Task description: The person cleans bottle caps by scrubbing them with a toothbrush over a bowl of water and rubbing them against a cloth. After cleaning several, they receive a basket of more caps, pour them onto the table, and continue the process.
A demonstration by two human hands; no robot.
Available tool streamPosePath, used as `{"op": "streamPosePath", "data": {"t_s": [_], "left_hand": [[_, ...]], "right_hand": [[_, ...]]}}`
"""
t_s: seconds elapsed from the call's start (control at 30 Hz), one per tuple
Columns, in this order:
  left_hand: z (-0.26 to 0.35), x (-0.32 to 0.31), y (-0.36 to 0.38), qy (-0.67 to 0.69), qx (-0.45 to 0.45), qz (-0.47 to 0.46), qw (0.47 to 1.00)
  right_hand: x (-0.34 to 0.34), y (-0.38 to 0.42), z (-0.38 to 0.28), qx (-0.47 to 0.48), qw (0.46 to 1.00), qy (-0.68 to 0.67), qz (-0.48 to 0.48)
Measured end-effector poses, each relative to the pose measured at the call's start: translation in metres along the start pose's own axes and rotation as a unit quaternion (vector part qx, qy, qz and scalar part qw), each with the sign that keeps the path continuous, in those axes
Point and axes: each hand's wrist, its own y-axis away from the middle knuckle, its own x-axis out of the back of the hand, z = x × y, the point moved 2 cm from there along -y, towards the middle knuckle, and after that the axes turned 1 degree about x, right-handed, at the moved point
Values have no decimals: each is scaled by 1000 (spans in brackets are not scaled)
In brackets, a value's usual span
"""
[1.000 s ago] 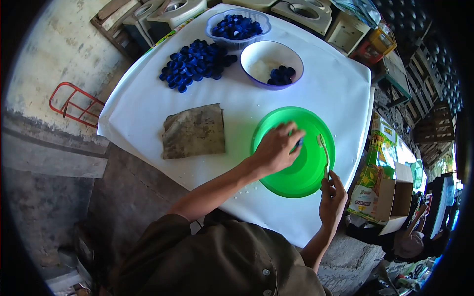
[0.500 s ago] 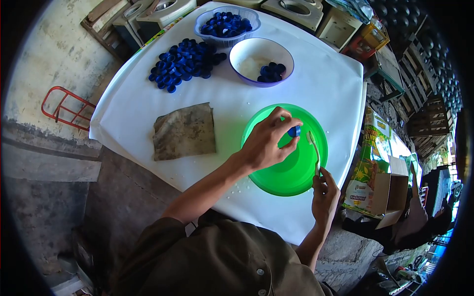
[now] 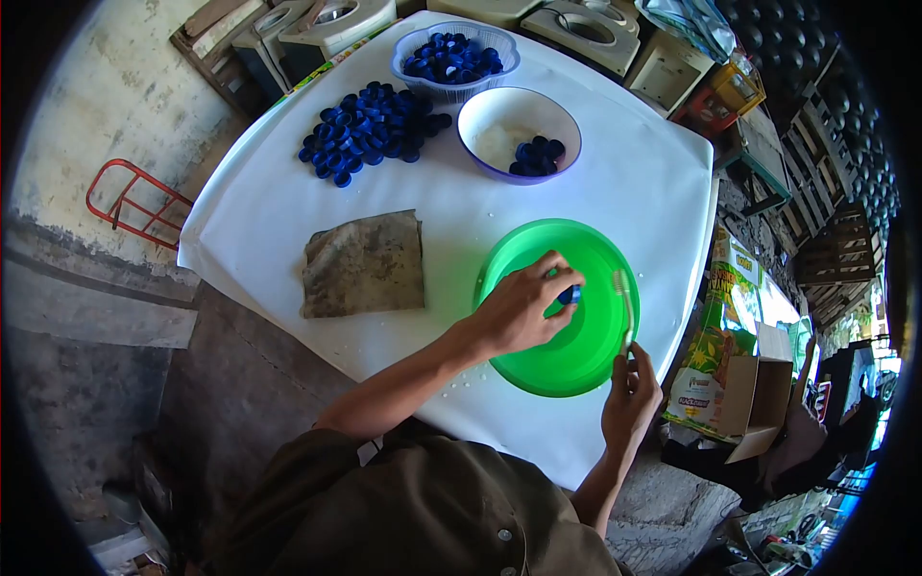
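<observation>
Over the green basin (image 3: pixel 557 370), my left hand (image 3: pixel 523 309) pinches a blue cap (image 3: pixel 570 295) between its fingers. My right hand (image 3: pixel 631 392) is closed round the handle of a toothbrush (image 3: pixel 625 305), whose bristle end points up and away, apart from the cap, above the basin's right side. Beyond the basin stands a white bowl with a purple outside (image 3: pixel 490 123), holding several blue caps (image 3: pixel 538 156). A blue basket (image 3: pixel 408 77) full of blue caps is at the far edge, and a loose heap of blue caps (image 3: pixel 370 130) lies beside it.
A stained grey cloth (image 3: pixel 363 264) lies flat on the white-covered table (image 3: pixel 259 230), left of the basin. Beyond the far edge are old appliance shells (image 3: pixel 586 34). A red metal frame (image 3: pixel 139 202) leans at the left wall; an open cardboard box (image 3: pixel 759 394) stands at the right.
My left hand has lowered and turned with the cap, closer over the basin. The toothbrush is now more upright and a little farther right. The whole view has shifted slightly.
</observation>
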Motion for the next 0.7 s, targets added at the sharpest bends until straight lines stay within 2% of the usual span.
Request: {"op": "streamPosePath", "data": {"t_s": [0.03, 0.07, 0.17, 0.2, 0.3, 0.37, 0.47, 0.53, 0.6, 0.7], "left_hand": [[9, 5, 0, 30, -10, 43, 999], [11, 7, -1, 19, 2, 30, 999], [-17, -12, 6, -62, 21, -111, 992], [-11, -9, 4, 2, -18, -67, 998], [0, 7, -5, 57, -78, 11, 995], [5, 23, -5, 107, -71, 37, 991], [-5, 51, 10, 124, -79, 112, 983], [-19, 78, 29, 11, -36, 191, 981], [-50, 98, 55, -151, 44, 192, 969], [-102, 113, 98, -121, 187, 222, 949]], "right_hand": [[1, 3, -2, -15, 999, -24, 26], [3, 2, 1, -20, 1000, 13, -6], [5, 1, -3, 25, 996, 63, -61], [6, 2, -5, 5, 998, 60, -29], [8, 3, -4, -4, 999, 29, -27], [5, 2, 6, 33, 997, 51, -46], [7, 5, 21, -20, 999, 20, -45], [11, 6, 22, -25, 998, 0, -50], [13, 6, 27, -57, 996, -13, -62], [8, 4, 38, -31, 997, -42, -64]]}}
